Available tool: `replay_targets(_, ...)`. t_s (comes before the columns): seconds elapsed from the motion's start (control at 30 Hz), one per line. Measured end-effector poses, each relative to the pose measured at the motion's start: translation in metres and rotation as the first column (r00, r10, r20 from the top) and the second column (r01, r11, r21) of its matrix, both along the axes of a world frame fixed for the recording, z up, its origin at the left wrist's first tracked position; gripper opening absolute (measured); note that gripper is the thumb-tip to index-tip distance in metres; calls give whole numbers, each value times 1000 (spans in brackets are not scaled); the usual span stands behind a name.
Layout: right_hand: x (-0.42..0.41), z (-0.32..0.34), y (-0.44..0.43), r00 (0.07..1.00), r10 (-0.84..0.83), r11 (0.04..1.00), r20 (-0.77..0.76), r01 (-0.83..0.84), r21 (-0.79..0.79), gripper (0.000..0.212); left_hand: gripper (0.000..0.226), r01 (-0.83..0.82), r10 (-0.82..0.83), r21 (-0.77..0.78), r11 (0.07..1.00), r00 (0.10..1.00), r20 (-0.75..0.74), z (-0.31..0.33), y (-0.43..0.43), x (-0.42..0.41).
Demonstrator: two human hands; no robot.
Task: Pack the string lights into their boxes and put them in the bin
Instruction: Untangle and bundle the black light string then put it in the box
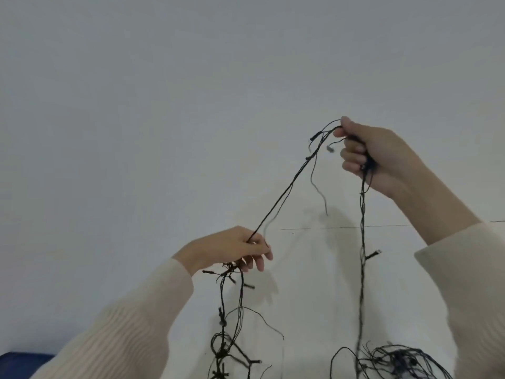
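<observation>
A black string of lights [284,191] stretches taut between my two raised hands in front of a plain white wall. My right hand [374,157], held high at the right, grips a gathered bunch of the wire in its curled fingers. My left hand [232,248], lower and near the centre, pinches the wire between thumb and fingers. From each hand a strand with small bulbs hangs down. A tangled heap of the same wire [396,362] lies at the bottom right. No box or bin is in view.
The white wall [164,105] fills most of the view, with a thin horizontal line [341,227] across it at the right. A dark blue surface [21,362] shows at the bottom left corner. Cream ribbed sleeves cover both forearms.
</observation>
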State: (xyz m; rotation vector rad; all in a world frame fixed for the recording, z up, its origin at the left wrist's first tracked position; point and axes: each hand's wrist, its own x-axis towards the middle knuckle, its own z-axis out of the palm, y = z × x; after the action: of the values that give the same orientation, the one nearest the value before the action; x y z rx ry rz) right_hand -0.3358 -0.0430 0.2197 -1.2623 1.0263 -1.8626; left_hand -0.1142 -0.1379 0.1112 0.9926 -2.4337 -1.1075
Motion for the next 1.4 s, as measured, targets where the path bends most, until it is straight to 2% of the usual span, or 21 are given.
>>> replay_targets(0.13,-6,-1,-2,957,-15,989,290,58,-138,29,19,66,-60,-29,997,984,169,-1,-9,10)
replay_targets(0.2,-10,-4,-5,959,-95,984,266,131,-118,29,19,50,-48,-14,999,991,128,-1,-11,12)
replay_targets(0.27,-12,-9,-9,959,-273,962,-73,270,-43,27,24,-9,14,66,998,997,-70,4,-10,12)
replay_targets(0.3,-12,-11,-10,873,-325,937,-364,351,3,24,29,-58,75,99,993,982,-175,8,-10,11)
replay_targets(0.37,-5,-18,-7,570,-188,896,-800,434,99,21,35,-135,142,41,990,952,-273,19,-8,8)
replay_targets(0.4,2,-22,-6,454,-65,894,-889,422,151,30,36,-148,137,-23,989,955,-264,25,-5,3)
replay_targets(0.43,10,-26,-5,405,31,907,-914,373,196,42,36,-142,119,-80,987,964,-236,31,-1,-3)
replay_targets(0.5,30,-31,-6,449,157,929,-880,236,286,53,35,-110,80,-173,979,982,-173,42,9,-17)
replay_targets(0.6,43,-36,-9,380,286,926,-879,127,356,28,33,-104,51,-291,951,982,-184,58,19,-31)
replay_targets(0.67,39,-34,-11,417,283,936,-864,75,343,24,34,-147,65,-276,950,957,-284,64,17,-29)
replay_targets(0.7,34,-31,-12,526,272,944,-806,15,329,30,34,-152,69,-248,957,946,-316,63,14,-25)
replay_targets(0.77,21,-20,-9,815,238,961,-529,-119,248,30,34,-131,75,-182,975,956,-285,51,7,-13)
replay_targets(0.83,8,-9,-7,938,159,982,-307,-119,146,28,35,-112,89,-112,987,977,-193,30,0,-3)
replay_targets(0.87,2,-7,-7,929,85,992,-361,-45,118,27,35,-118,103,-83,990,981,-164,20,-3,0)
replay_targets(0.93,3,-10,-8,761,2,984,-649,113,135,19,36,-136,125,-60,989,979,-160,11,-3,-1)
replay_targets(1.03,24,-30,-10,491,216,942,-844,122,312,28,36,-102,84,-95,990,981,-176,22,9,-15)
replay_targets(1.1,38,-41,-12,414,319,918,-853,90,387,29,33,-53,22,-151,987,980,-198,37,19,-25)
replay_targets(1.17,42,-44,-15,420,331,921,-845,53,387,22,29,-21,-25,-199,980,974,-223,49,26,-27)
replay_targets(1.3,36,-31,-13,469,305,930,-829,40,365,30,22,-58,-4,-185,981,948,-318,55,22,-17)
replay_targets(1.33,34,-28,-12,498,286,936,-818,35,349,32,21,-82,18,-173,981,940,-342,52,19,-15)
replay_targets(1.4,31,-20,-11,649,228,959,-725,-20,284,33,20,-55,4,-141,988,941,-338,41,13,-10)
